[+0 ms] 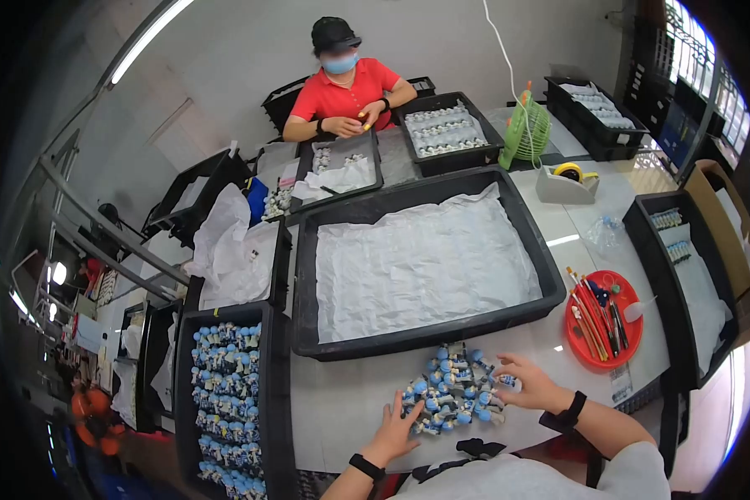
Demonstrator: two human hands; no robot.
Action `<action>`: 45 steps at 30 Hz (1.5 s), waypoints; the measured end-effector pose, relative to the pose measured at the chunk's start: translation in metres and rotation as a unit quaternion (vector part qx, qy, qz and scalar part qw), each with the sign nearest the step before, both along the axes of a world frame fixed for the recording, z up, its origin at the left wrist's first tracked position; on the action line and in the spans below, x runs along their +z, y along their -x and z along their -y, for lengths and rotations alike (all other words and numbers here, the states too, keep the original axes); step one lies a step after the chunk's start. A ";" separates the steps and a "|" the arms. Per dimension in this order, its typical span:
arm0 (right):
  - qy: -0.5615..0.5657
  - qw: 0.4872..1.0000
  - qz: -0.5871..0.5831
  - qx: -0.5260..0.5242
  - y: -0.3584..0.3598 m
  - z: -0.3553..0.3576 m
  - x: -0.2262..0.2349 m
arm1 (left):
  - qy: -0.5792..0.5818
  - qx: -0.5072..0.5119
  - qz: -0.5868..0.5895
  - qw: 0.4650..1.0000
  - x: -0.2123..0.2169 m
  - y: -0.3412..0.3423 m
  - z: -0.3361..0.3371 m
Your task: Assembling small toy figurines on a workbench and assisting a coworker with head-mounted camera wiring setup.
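A loose pile of small figurines with light-blue heads (458,385) lies on the white table in front of me. My left hand (393,432) rests at the pile's left edge, fingers spread, its fingertips touching the figurines there. On the pile's right side my right hand (532,385) pinches a small blue figurine (506,379) between thumb and fingers; most of that piece is hidden. Black bands circle both my wrists. Just beyond the pile stands a large black tray (429,335) lined with crinkled white paper.
A black bin (277,400) at left holds rows of blue figurines. At right are a red round tray (596,360) of brushes and pens, a tape dispenser (565,185), a green fan (527,133) and a black bin (660,250). Across the table a masked person (346,96) handles something small.
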State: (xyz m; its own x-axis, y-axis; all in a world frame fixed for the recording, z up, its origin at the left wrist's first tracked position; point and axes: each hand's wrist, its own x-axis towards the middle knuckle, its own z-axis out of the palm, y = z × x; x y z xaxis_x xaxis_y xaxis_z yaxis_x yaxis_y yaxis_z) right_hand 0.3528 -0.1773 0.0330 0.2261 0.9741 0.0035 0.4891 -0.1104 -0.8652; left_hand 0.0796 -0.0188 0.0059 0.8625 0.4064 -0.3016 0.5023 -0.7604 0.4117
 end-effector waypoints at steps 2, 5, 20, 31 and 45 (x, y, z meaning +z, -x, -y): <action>-0.080 0.994 0.077 -0.022 -0.011 -0.039 0.042 | 0.009 0.008 0.069 0.998 0.024 -0.004 -0.017; -0.097 0.992 0.049 -0.056 -0.031 -0.115 0.076 | 0.006 0.022 0.194 0.981 0.058 -0.023 -0.046; 0.262 0.886 0.278 -0.263 -0.054 -0.331 -0.070 | -0.034 0.142 0.305 0.941 0.051 0.052 -0.105; 0.141 0.903 0.111 -0.391 -0.089 -0.341 -0.031 | -0.023 0.066 0.320 0.945 0.074 0.038 -0.141; -0.398 0.787 0.243 -0.404 -0.196 -0.174 0.151 | -0.025 -0.043 0.267 0.962 0.100 -0.020 -0.077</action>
